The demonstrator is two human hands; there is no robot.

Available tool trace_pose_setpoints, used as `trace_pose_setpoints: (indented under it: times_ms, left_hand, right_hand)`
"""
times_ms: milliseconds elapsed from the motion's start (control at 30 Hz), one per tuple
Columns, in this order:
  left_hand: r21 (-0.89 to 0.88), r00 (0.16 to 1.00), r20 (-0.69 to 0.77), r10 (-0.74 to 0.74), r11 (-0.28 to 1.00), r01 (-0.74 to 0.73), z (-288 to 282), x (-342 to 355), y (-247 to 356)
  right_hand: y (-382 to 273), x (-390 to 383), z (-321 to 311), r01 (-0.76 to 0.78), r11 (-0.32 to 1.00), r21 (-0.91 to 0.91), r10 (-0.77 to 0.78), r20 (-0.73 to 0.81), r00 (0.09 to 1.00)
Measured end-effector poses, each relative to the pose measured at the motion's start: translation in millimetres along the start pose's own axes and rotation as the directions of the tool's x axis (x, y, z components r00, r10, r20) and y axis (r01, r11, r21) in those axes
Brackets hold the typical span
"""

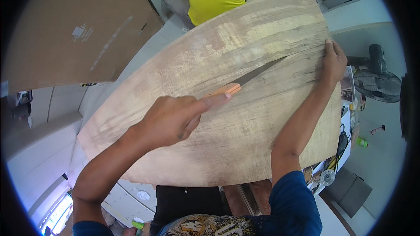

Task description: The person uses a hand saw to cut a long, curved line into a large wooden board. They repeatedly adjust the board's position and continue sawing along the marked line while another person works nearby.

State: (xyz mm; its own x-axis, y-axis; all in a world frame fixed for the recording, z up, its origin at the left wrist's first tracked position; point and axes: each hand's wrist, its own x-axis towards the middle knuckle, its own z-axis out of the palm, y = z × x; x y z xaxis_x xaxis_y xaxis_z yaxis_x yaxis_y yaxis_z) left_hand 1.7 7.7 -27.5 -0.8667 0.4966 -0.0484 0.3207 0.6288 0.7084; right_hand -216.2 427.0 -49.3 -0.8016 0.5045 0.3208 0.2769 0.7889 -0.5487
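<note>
The left hand [173, 120] is curled closed around the orange handle [232, 88] of a saw [259, 72], one digit stretched straight along it. The blade slants away to the right across a broad wooden board [210, 153], over its middle. At the board's right edge, the right hand [334, 63] touches the rim, fingers bent; how tightly they close I can't tell.
</note>
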Motion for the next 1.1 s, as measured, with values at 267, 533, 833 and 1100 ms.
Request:
trace_pose_setpoints:
  times_ms: [267,533,833,1100]
  left_hand:
    - [-0.125,0.971,0.237,-0.043,0.989,0.074,-22,5,32]
    - [-0.103,0.99,0.066,-0.121,0.987,0.127,-17,47,72]
    - [-0.113,0.991,0.069,-0.119,0.986,0.126,-12,52,63]
    - [-0.165,0.979,0.19,-0.075,0.981,0.107,-30,60,56]
  right_hand:
    - [12,28,-12,-0.019,0.99,0.141,0.018,0.01,1.0]
    - [10,60,-31,0.053,0.998,0.015,-0.053,-0.009,0.999]
    - [-6,37,-13,0.106,0.95,-0.294,-0.126,-0.051,0.991]
    - [-7,30,8,0.093,0.909,-0.407,-0.117,-0.035,0.993]
